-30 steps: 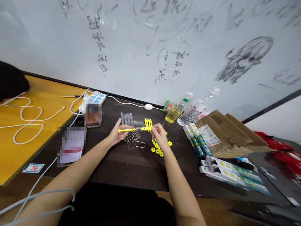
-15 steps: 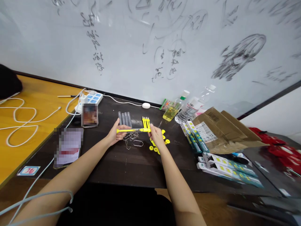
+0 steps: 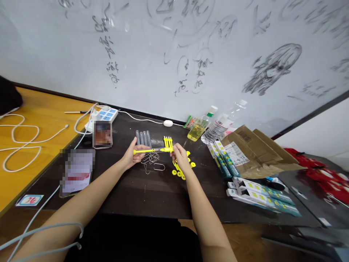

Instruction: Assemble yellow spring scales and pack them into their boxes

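Note:
My left hand [image 3: 135, 153] is closed round the left end of a slim yellow rod [image 3: 143, 151] with a thin metallic middle section. At its other end the fingers of my right hand [image 3: 179, 154] pinch the thicker yellow part. The rod lies level between both hands, just above the dark table. Behind my left hand several clear tubes [image 3: 143, 137] stand in a row. Several similar yellow rods [image 3: 167, 141] lie side by side behind the held one. Bent wire hooks [image 3: 151, 158] are heaped below it, and yellow caps [image 3: 178, 173] lie by my right wrist.
On the right are green-and-white boxes [image 3: 261, 193], a cardboard piece [image 3: 245, 145], a water bottle [image 3: 215, 131] and a bottle of yellow liquid [image 3: 196, 131]. Two phones [image 3: 102, 134], a power strip [image 3: 105, 115] and cables lie left. A whiteboard [image 3: 141, 72] rises behind the table.
The view has shifted slightly, so everything sits a little further left. The fingers of my right hand have shifted slightly on the rod's end; both hands still hold it.

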`<action>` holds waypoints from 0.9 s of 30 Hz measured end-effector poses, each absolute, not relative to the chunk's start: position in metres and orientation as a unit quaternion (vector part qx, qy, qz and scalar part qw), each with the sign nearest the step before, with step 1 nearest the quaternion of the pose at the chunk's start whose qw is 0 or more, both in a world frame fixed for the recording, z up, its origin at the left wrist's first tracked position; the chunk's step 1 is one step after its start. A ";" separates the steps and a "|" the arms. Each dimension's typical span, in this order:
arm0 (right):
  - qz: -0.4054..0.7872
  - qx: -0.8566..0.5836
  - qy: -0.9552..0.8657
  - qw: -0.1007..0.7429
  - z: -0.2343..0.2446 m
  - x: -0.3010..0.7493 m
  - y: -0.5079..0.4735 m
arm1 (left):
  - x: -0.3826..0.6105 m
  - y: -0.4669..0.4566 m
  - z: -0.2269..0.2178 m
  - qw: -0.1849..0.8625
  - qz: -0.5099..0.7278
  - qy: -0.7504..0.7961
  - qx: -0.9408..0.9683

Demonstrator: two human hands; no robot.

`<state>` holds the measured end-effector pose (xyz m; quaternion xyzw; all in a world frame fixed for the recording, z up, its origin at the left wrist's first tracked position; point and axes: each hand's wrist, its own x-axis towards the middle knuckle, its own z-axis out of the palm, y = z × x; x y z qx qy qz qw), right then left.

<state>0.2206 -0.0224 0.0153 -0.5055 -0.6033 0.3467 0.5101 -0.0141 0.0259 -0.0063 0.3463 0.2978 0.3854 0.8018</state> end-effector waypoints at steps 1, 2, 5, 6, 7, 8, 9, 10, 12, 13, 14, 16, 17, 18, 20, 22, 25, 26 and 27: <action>0.344 -0.514 -0.603 0.504 0.015 0.221 -0.022 | -0.014 0.026 -0.006 0.801 0.384 0.299 0.348; 0.340 -0.525 -0.601 0.498 0.014 0.221 -0.022 | -0.014 0.025 -0.006 0.801 0.383 0.298 0.351; 0.322 -0.555 -0.594 0.485 0.012 0.221 -0.022 | -0.013 0.026 -0.007 0.801 0.379 0.294 0.359; 0.316 -0.561 -0.593 0.484 0.012 0.221 -0.022 | -0.013 0.026 -0.008 0.802 0.378 0.291 0.360; 0.313 -0.563 -0.591 0.486 0.012 0.221 -0.022 | -0.013 0.027 -0.009 0.804 0.377 0.288 0.359; 0.313 -0.560 -0.589 0.491 0.013 0.221 -0.021 | -0.013 0.027 -0.009 0.806 0.376 0.286 0.357; 0.318 -0.553 -0.586 0.500 0.013 0.221 -0.021 | -0.013 0.028 -0.010 0.808 0.375 0.283 0.355; 0.327 -0.542 -0.582 0.511 0.014 0.221 -0.021 | -0.013 0.028 -0.010 0.811 0.374 0.282 0.351; 0.349 -0.517 -0.577 0.528 0.017 0.221 -0.022 | -0.014 0.028 -0.009 0.812 0.377 0.280 0.347; 0.359 -0.505 -0.579 0.530 0.018 0.221 -0.022 | -0.014 0.028 -0.009 0.811 0.380 0.281 0.346; 0.363 -0.495 -0.585 0.530 0.019 0.220 -0.023 | -0.014 0.027 -0.008 0.810 0.381 0.282 0.345; 0.360 -0.489 -0.599 0.522 0.019 0.220 -0.024 | -0.014 0.026 -0.007 0.808 0.383 0.285 0.346; 0.354 -0.492 -0.605 0.516 0.019 0.220 -0.024 | -0.014 0.026 -0.007 0.807 0.382 0.287 0.348; 0.347 -0.499 -0.609 0.510 0.018 0.219 -0.024 | -0.014 0.025 -0.006 0.806 0.381 0.288 0.351; 0.331 -0.521 -0.609 0.498 0.016 0.220 -0.024 | -0.014 0.025 -0.006 0.803 0.377 0.290 0.359; 0.317 -0.543 -0.604 0.490 0.014 0.220 -0.024 | -0.013 0.024 -0.006 0.800 0.373 0.291 0.368; 0.305 -0.558 -0.596 0.489 0.013 0.220 -0.023 | -0.012 0.024 -0.007 0.800 0.373 0.289 0.371; 0.305 -0.557 -0.593 0.495 0.014 0.220 -0.023 | -0.012 0.024 -0.007 0.800 0.373 0.289 0.370; 0.307 -0.553 -0.589 0.503 0.015 0.220 -0.023 | -0.013 0.025 -0.007 0.801 0.375 0.288 0.368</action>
